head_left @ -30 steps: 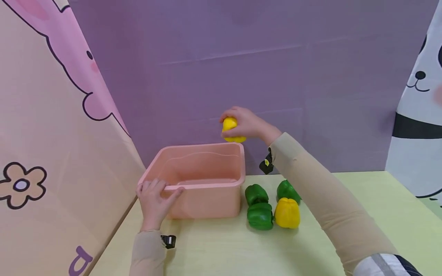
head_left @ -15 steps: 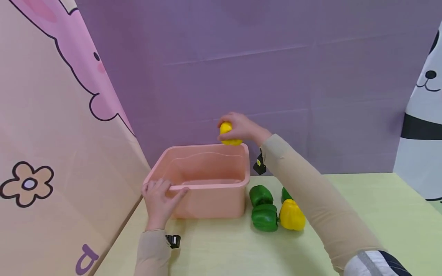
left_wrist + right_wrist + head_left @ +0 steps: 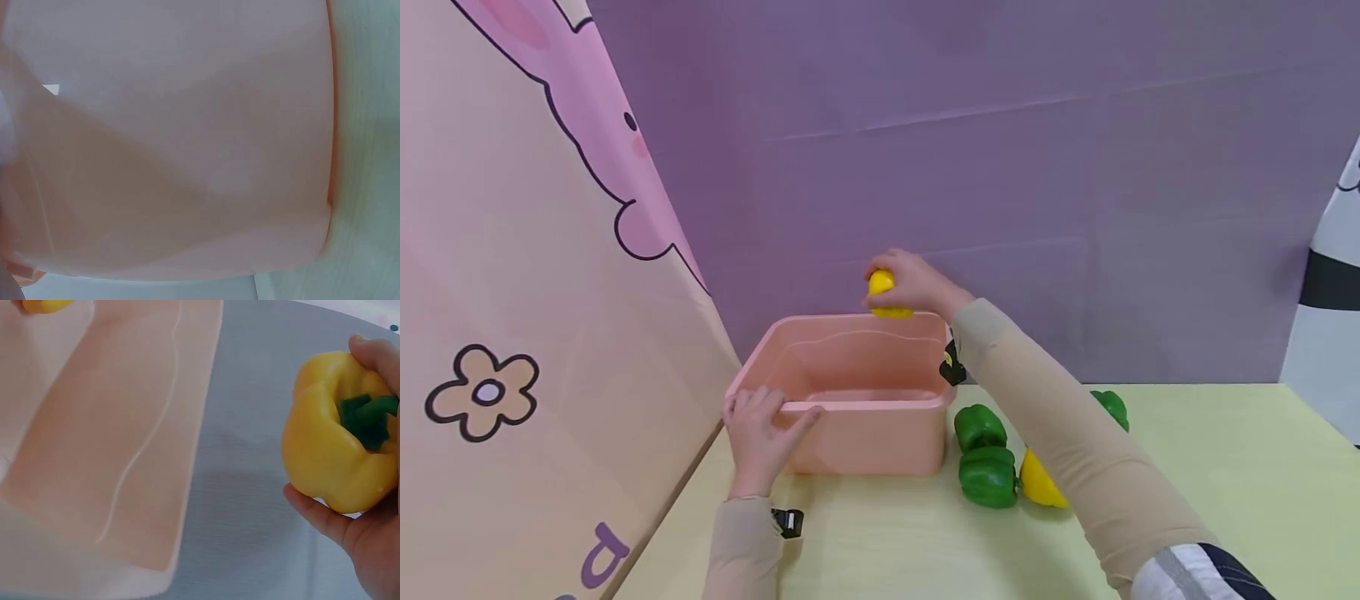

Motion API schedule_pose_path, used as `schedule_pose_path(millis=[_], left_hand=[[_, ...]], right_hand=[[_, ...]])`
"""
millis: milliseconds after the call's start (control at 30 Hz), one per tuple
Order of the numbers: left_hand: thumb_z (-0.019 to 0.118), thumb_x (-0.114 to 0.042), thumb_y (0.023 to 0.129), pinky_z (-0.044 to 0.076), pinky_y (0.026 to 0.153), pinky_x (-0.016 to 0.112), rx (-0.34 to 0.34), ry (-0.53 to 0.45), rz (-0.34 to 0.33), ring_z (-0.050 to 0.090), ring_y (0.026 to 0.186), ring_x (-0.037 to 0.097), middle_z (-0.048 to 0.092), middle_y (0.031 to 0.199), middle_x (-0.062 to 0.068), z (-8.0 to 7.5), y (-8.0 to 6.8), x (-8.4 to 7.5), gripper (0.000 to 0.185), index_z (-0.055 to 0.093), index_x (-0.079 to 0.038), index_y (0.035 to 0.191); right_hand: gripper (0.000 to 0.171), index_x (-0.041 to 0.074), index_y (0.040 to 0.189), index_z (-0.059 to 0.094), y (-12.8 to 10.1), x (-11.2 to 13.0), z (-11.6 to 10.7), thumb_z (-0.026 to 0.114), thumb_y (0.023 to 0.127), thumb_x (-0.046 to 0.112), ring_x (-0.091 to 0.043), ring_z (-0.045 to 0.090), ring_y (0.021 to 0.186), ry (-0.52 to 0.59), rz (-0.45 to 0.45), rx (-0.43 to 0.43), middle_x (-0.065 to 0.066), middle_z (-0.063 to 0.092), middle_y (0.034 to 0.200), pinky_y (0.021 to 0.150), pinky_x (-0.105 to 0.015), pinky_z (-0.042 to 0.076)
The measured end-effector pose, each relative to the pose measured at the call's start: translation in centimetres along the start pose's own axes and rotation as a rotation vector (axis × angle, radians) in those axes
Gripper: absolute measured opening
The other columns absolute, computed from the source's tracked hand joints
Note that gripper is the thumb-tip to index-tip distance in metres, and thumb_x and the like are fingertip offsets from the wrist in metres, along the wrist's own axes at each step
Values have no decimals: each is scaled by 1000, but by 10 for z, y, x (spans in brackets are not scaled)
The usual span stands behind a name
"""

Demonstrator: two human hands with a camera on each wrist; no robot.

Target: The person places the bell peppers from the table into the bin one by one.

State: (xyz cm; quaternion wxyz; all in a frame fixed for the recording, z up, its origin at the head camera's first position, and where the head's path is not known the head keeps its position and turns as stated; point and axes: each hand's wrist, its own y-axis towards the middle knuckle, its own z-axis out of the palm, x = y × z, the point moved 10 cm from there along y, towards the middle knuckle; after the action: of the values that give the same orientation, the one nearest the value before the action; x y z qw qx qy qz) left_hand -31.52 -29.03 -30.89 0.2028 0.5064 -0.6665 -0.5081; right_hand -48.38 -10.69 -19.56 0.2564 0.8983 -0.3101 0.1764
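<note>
R hand (image 3: 917, 283) grips a yellow pepper (image 3: 883, 296), fingers curled round it, just above the far rim of the pink tub (image 3: 865, 408); wrist view shows its green stem (image 3: 367, 419) facing the palm. L hand (image 3: 763, 433) rests on the tub's near-left corner, fingers over the rim, thumb along the front wall. Tub sits on the yellow-green table (image 3: 1187, 500) w/ water inside. Just right of it: two green peppers (image 3: 983, 454) touching, another yellow one (image 3: 1039, 483) partly behind the R sleeve, a third green one (image 3: 1111, 407) farther back.
</note>
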Motion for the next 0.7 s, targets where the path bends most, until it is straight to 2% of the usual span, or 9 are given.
schedule_pose_path(millis=[133,433,700], left_hand=[[70,-61,75,22,93,57,5,2,2,43,76,26,50,71,-2,1,-2,-1,52,47,-15,67],[58,-73,79,22,93,57,-20,4,6,43,76,26,54,74,1,-4,-2,-1,60,53,-13,72],[63,-69,78,22,93,56,-13,-12,-5,43,76,25,54,73,-1,-8,-4,0,56,53,-15,71]], right_hand=[[40,16,117,61,0,-8,6,73,83,33,-20,52,92,9,23,-24,-4,49,115,72,-29,51],[44,15,119,61,10,-6,12,74,83,35,-20,51,96,64,21,-110,-6,49,123,74,-28,50],[49,10,123,60,14,-9,24,75,83,34,-21,52,97,78,20,-122,-8,47,127,75,-28,51]])
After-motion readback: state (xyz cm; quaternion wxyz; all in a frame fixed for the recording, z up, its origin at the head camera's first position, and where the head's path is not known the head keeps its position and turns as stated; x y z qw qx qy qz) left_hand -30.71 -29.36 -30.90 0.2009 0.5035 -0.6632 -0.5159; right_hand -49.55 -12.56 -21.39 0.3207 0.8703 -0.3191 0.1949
